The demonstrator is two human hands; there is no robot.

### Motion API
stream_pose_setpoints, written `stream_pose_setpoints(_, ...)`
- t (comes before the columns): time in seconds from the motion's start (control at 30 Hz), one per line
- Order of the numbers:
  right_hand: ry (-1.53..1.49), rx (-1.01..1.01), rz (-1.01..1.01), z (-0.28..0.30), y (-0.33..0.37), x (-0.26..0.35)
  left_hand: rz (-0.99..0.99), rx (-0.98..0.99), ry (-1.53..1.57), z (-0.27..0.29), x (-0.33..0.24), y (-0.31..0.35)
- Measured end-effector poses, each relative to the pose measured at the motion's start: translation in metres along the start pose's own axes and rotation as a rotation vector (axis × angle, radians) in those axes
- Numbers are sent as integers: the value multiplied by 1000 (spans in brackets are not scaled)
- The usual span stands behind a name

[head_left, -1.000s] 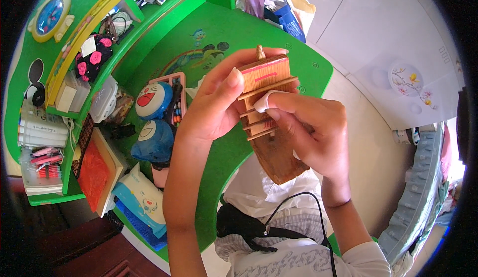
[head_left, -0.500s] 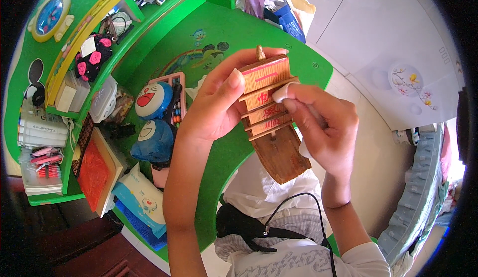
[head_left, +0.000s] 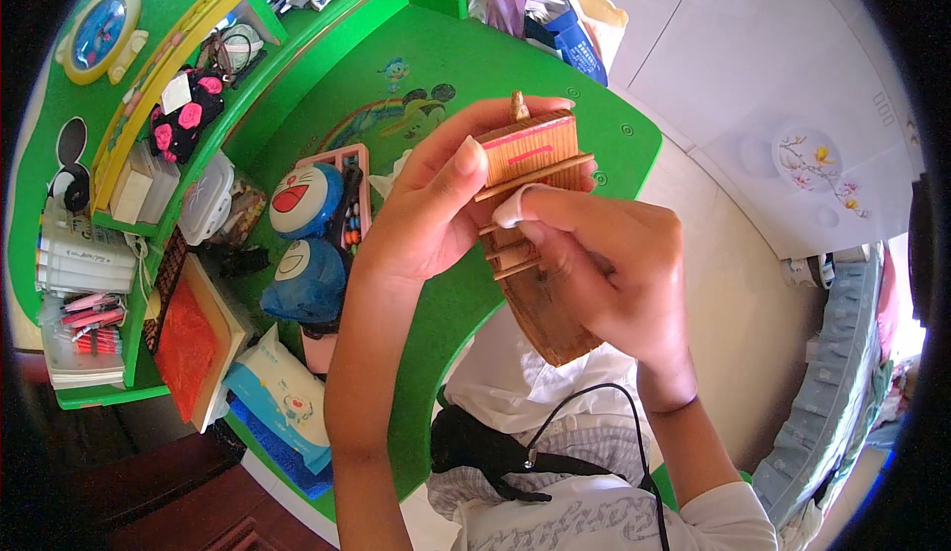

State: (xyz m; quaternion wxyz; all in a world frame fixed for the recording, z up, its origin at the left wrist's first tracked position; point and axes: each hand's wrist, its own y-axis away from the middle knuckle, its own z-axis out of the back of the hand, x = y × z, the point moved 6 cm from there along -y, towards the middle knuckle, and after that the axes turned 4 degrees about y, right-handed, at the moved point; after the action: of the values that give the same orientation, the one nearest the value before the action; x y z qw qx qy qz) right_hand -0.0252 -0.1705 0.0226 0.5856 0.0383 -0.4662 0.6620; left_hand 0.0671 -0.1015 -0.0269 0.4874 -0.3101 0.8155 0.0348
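Observation:
A wooden model sailboat (head_left: 543,321) is held up above the desk's near edge, its brown hull pointing down toward my lap. Its flat slatted sail (head_left: 532,147) has thin crossbars and red painted marks. My left hand (head_left: 421,209) wraps round the boat from the left, thumb along the sail's edge and fingers behind it. Over my right index fingertip is a white wipe (head_left: 511,208), pinched against the thumb. My right hand (head_left: 616,264) presses this wipe to the sail's left side between two crossbars, and hides part of the sail and hull.
On the green desk (head_left: 466,56) stand two blue-and-white cartoon figures (head_left: 299,200), a pink tray with beads (head_left: 354,170) and a wipes packet (head_left: 282,393). A shelf unit (head_left: 188,180) with clutter lines the left. Bags (head_left: 570,31) hang or stand at the far corner; a pale cabinet (head_left: 753,76) is to the right.
My right hand has slid left and slightly down across the sail with the wipe, from its right part to its left side. My left hand and the boat stay nearly still.

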Motion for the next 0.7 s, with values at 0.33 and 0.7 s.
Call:
stream_pose_setpoints(0.33,-41,-132,-183,24,0,-12,-56,148,134,-3,-3,-2)
stream_pose_setpoints(0.7,38,48,37,-3,-1,8,-4,16,6,-2,1,0)
